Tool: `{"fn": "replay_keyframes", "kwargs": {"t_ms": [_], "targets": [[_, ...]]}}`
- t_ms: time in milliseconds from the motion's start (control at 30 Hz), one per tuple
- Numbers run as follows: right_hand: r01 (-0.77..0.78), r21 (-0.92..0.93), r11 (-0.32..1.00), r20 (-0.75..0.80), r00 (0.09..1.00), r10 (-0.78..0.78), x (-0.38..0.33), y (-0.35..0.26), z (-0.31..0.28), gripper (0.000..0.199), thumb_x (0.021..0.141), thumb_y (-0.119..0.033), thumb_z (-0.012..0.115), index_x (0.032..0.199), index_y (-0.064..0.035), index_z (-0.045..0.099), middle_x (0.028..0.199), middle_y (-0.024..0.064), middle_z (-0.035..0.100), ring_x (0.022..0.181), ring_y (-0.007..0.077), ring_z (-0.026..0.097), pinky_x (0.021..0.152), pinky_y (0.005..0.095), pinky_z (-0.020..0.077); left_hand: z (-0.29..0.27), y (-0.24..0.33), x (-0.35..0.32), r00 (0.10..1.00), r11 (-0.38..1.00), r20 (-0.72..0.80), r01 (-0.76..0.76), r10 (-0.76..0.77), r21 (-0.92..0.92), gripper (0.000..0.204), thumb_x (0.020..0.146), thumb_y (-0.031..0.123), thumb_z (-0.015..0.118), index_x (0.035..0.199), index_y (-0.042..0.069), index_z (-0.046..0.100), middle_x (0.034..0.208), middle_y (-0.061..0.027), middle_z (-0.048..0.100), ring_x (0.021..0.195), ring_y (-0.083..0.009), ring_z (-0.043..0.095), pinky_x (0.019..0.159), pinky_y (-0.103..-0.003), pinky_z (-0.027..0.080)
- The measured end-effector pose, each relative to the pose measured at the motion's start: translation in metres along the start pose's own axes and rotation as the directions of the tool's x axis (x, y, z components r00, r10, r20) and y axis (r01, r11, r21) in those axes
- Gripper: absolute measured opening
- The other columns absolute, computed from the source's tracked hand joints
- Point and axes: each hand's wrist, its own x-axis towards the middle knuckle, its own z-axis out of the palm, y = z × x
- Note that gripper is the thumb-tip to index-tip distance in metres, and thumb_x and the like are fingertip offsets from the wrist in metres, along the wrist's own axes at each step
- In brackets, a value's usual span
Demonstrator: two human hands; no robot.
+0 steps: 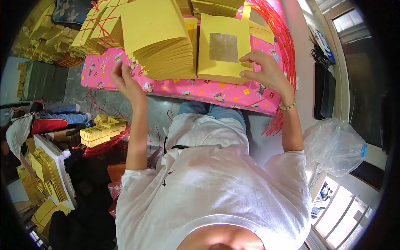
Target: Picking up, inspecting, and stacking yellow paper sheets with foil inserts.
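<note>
A tall fanned stack of yellow paper sheets (160, 39) leans on a pink cloth-covered surface (216, 93). To its right lies a stack of yellow joss paper (208, 33), its top sheet bearing a dull metallic square (223, 47). At that stack's right edge is my right hand (266, 71), thumb and fingers apart, the tips at the paper. My left hand (128, 85) hangs left of the fanned stack with loosely bent fingers and nothing visible in it. Whether it touches the sheets is hard to tell.
Red strings (287, 54) drape down the right side. Bundles tied with red string (104, 27) stand at the far left. On the floor sit more tied bundles (102, 131). Another person (21, 135) bends over yellow stacks. A clear plastic bag (335, 146) lies at right.
</note>
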Motion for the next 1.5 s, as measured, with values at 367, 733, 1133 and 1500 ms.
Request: {"fn": "replay_keyframes", "kwargs": {"t_ms": [367,733,1133,1500], "targets": [[0.041,-0.085,0.996,-0.032,0.999,-0.044,-0.019,0.007,0.004,0.029,0.069,-0.017,0.072,0.092,-0.0027,0.062,0.092,0.0106,0.06,0.087,0.0289,0.059,0.076,0.0379,0.0478,0.07,0.025,-0.083,0.453,0.66,0.733,-0.751,0.508,0.007,0.029,0.071,0.004,0.068,0.099,0.006,0.061,0.092,-0.0099,0.058,0.087,-0.0282,0.055,0.074,-0.036,0.044],[0.047,-0.066,0.997,-0.009,0.999,-0.048,-0.023,0.013,0.002,0.021,0.074,-0.014,0.069,0.091,-0.0008,0.063,0.098,0.0098,0.063,0.093,0.0279,0.059,0.082,0.0357,0.0471,0.111,-0.006,-0.079,0.317,0.71,0.925,-0.699,0.208,0.08,0.02,0.07,0.014,0.072,0.088,0.008,0.067,0.088,-0.006,0.06,0.087,-0.0275,0.053,0.075,-0.037,0.046],[0.041,-0.003,0.999,0.01,0.999,-0.041,-0.027,0.025,-0.004,0.029,0.073,-0.014,0.072,0.097,-0.0021,0.062,0.104,0.0095,0.063,0.099,0.0271,0.059,0.089,0.0348,0.0454,0.114,-0.007,-0.081,0.473,0.846,0.867,-0.518,0.159,0.127,0.012,0.073,0.017,0.071,0.081,0.007,0.072,0.082,-0.0073,0.064,0.081,-0.0272,0.056,0.073,-0.035,0.046],[0.015,0.104,0.994,-0.011,1.0,-0.014,-0.031,0.032,-0.004,0.024,0.079,-0.016,0.068,0.099,-0.0021,0.065,0.105,0.0115,0.064,0.099,0.0256,0.06,0.09,0.0343,0.0448,0.113,-0.008,-0.082,0.475,0.84,0.873,-0.512,0.106,0.177,0.012,0.076,0.014,0.069,0.085,0.006,0.072,0.087,-0.0073,0.065,0.087,-0.0227,0.058,0.079,-0.033,0.045]]}}
